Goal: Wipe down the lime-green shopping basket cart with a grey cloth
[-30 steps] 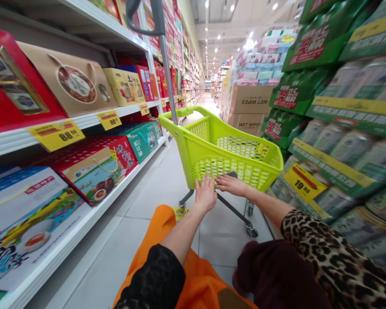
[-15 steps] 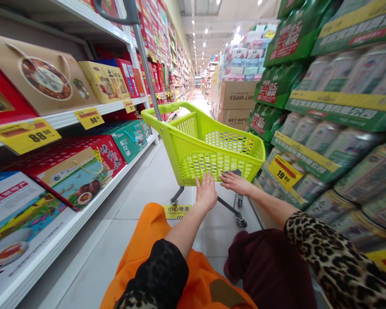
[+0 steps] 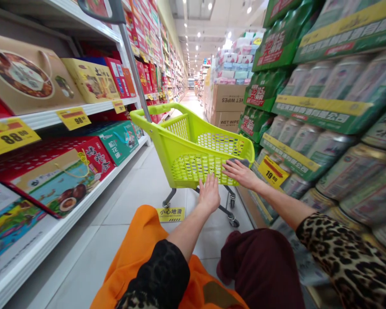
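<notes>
Lime-green plastic shopping cart stands on the tile floor just ahead, between white shelves of gift boxes on the left and stacked green drink cases on the right. Left hand lies open and flat against its near mesh wall; right hand rests unclenched, fingers extended, near that wall's top edge.

Landmark: lime-green shopping trolley
Floor sticker, before trolley: 小心地滑
Cartons, beyond trolley: WET WIPES
Shelf price tags, left of trolley: 88; 98
Price tag, right of trolley: 19
</notes>
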The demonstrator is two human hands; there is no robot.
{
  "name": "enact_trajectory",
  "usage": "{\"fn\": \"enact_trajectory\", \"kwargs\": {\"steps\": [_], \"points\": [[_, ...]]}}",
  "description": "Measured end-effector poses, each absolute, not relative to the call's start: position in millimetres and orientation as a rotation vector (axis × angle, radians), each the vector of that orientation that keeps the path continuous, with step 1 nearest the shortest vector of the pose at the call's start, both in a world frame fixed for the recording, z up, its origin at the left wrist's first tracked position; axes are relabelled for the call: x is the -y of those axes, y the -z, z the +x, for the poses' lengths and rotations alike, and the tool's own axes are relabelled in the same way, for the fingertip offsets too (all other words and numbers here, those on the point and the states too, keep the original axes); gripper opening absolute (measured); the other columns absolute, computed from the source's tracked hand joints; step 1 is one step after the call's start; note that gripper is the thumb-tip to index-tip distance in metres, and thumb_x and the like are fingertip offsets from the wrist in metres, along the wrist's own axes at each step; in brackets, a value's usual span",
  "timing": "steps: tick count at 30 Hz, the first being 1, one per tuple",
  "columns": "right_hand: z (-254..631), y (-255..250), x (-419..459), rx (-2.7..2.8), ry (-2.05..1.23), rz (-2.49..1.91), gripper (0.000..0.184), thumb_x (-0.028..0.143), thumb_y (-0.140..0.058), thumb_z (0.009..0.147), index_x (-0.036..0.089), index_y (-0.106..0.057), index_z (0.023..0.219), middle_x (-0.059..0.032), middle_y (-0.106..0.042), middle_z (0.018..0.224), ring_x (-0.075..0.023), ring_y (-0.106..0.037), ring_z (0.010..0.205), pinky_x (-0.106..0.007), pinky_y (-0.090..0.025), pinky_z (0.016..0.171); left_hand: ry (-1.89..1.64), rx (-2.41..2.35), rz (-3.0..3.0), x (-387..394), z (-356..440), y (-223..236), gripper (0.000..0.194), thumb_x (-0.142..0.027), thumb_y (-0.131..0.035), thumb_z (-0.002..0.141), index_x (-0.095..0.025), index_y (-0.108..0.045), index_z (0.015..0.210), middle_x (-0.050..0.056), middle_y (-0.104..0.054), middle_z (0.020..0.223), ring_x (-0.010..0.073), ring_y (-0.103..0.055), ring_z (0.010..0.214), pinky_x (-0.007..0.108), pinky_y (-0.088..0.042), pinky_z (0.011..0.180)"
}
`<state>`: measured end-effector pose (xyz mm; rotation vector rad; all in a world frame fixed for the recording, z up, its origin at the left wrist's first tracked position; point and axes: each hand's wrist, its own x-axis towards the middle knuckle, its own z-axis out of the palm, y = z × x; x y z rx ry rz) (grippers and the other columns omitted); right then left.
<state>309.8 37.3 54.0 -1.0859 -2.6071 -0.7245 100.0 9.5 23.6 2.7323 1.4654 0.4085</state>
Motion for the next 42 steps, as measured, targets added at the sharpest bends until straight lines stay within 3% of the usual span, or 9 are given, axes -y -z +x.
{"fn": "enact_trajectory", "kwargs": {"steps": [7,17,27,36,39,42], "points": [[309.1,25.2,-28.5,2.696,0.493,-1.103,0.038,0.007,-0.036,0.085,0.021,-0.056,0.115,-0.0085,-0.053,0.125,-0.0218,-0.036,0.126,-0.042,-0.028,0.105,-0.374,-1.532,2.695,-11.8,77.2,-15.3,0.062,-0.018,-0.036,0.076,-0.007,-0.025,0.137,0.013,-0.020,0.147,0.0235,-0.010,0.137,0.053,-0.006,0.108],[252.8,-83.2,-71.1,2.517,0.762,-1.015,0.043,0.008,-0.038,0.086,0.022,-0.047,0.126,-0.0070,-0.038,0.138,-0.0239,-0.020,0.133,-0.051,-0.023,0.106,-0.400,-1.651,2.626,-29.1,70.4,-32.8,0.066,-0.014,-0.036,0.074,-0.006,-0.022,0.138,0.012,-0.014,0.148,0.0242,-0.009,0.137,0.053,-0.006,0.109],[253.6,14.6,-57.8,2.778,0.616,-1.010,0.032,0.009,-0.043,0.084,0.020,-0.059,0.109,-0.0092,-0.055,0.123,-0.0220,-0.039,0.124,-0.047,-0.035,0.100,-0.390,-1.719,2.616,-32.0,38.9,-13.7,0.065,-0.017,-0.038,0.075,-0.010,-0.023,0.138,0.012,-0.017,0.148,0.0233,-0.009,0.137,0.053,-0.007,0.108],[200.9,-80.3,-91.5,2.495,0.773,-0.985,0.043,0.008,-0.040,0.085,0.021,-0.046,0.126,-0.0076,-0.037,0.139,-0.0247,-0.019,0.133,-0.052,-0.022,0.106,-0.466,-1.756,2.597,-44.0,45.0,-34.5,0.067,-0.013,-0.038,0.073,-0.007,-0.022,0.138,0.012,-0.014,0.148,0.0233,-0.009,0.137,0.052,-0.006,0.109],[199.5,-73.9,-97.0,2.542,0.769,-1.010,0.041,0.006,-0.043,0.083,0.019,-0.051,0.121,-0.0095,-0.043,0.135,-0.0258,-0.026,0.131,-0.051,-0.025,0.105,-0.472,-1.736,2.607,-44.7,40.5,-38.1,0.069,-0.016,-0.040,0.072,-0.006,-0.021,0.138,0.012,-0.012,0.149,0.0237,-0.007,0.137,0.053,-0.005,0.108],[211.5,-33.5,-90.4,2.667,0.731,-0.982,0.038,0.006,-0.045,0.082,0.017,-0.055,0.116,-0.0113,-0.047,0.132,-0.0263,-0.032,0.128,-0.051,-0.029,0.103,-0.454,-1.748,2.598,-42.8,29.3,-36.1,0.069,-0.017,-0.039,0.073,-0.006,-0.020,0.138,0.012,-0.012,0.148,0.0236,-0.006,0.137,0.053,-0.005,0.109]]}}
